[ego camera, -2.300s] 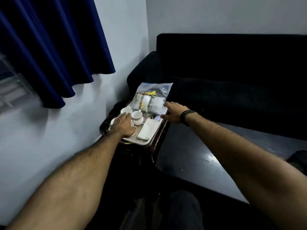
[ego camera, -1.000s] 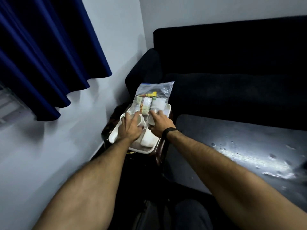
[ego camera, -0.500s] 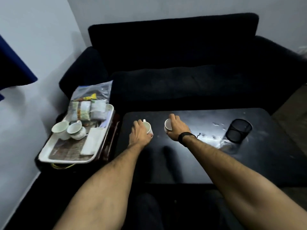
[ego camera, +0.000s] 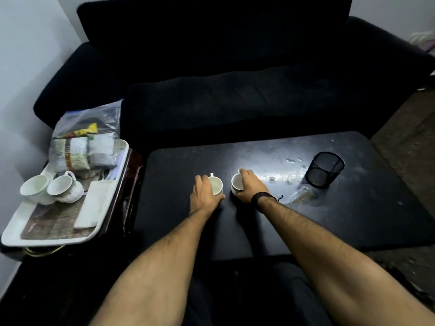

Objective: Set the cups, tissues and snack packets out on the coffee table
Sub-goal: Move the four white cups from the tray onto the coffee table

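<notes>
Two cups (ego camera: 50, 189) sat on the tray (ego camera: 14, 234) at nine o'clock, touching each other, with the folded tissues (ego camera: 93, 204) just beside them toward the tabletop and the bag of snack packets (ego camera: 82, 147) behind, at about ten o'clock. Moving right, the left hand (ego camera: 203, 195) was curled around a white cup (ego camera: 216, 185) near the middle of the dark tabletop (ego camera: 353, 220), fingers closed on its side. Just beside it, toward one o'clock, the right hand (ego camera: 247, 187) gripped a second white cup (ego camera: 236, 184) from its right side, rim up. Whether either cup's base already touched the surface could not be told. Farther right, at two o'clock, a black mesh holder (ego camera: 324, 169) stood well apart from both.

By my judgement the step in hand was setting down the first pair of cups, so the task was only begun. The next move called for both hands to release cleanly without tipping the cups, then swing back to nine o'clock for the remaining cups, tissues and packets.
</notes>
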